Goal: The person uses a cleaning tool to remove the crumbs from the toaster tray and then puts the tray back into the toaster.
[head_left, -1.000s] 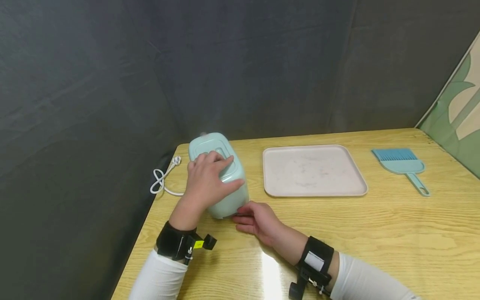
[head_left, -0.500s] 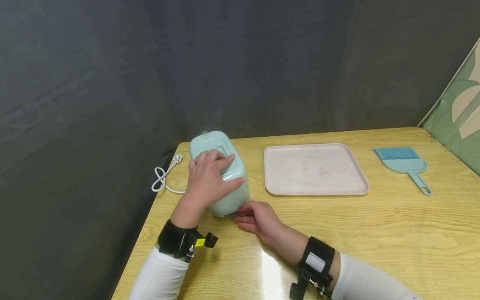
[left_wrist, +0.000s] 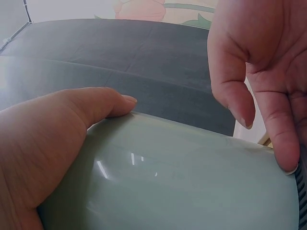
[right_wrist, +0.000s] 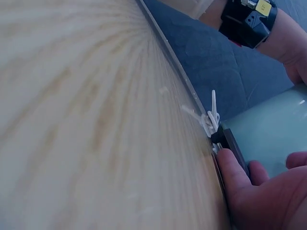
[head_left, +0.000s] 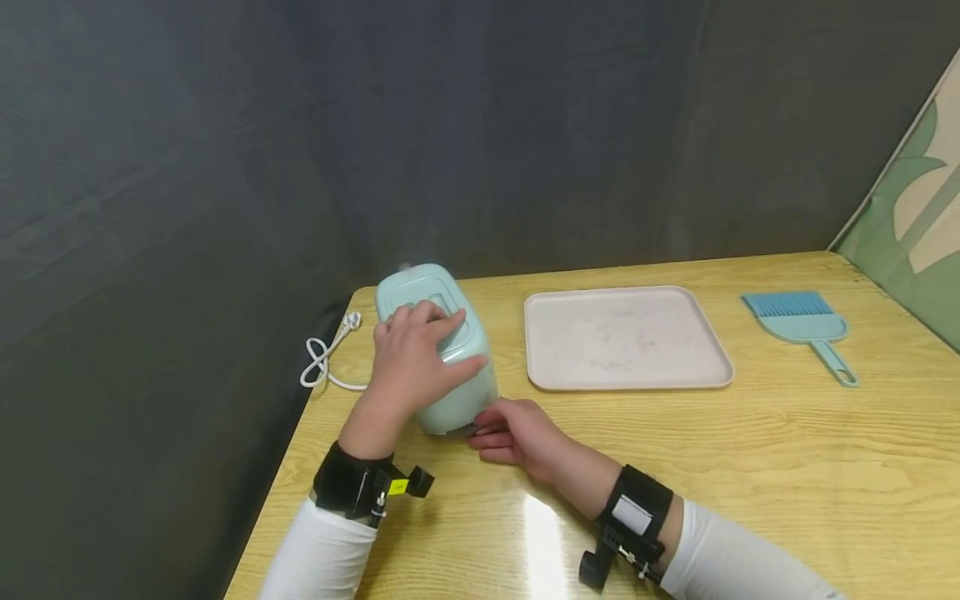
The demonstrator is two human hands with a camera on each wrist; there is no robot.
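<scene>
A mint-green toaster with a rounded body and a lidded top stands tilted at the table's left. My left hand holds it from above, fingers spread across the lid and thumb toward the near end. The left wrist view shows that thumb hooked over an edge of the glossy shell. At the lower near corner my right hand pinches the base edge, thumb outside and fingers underneath. A dark ribbed strip shows along the base there. In the right wrist view, fingertips of the right hand lie right at the dark base.
A white power cord with a plug lies looped at the table's left edge. Right of the toaster is a pale tray. Farther right lies a blue brush nested in a small dustpan. A dark cloth hangs behind the table.
Both hands stay in place on the toaster. Slightly more of the dark ribbed strip shows at its base than one second ago.
</scene>
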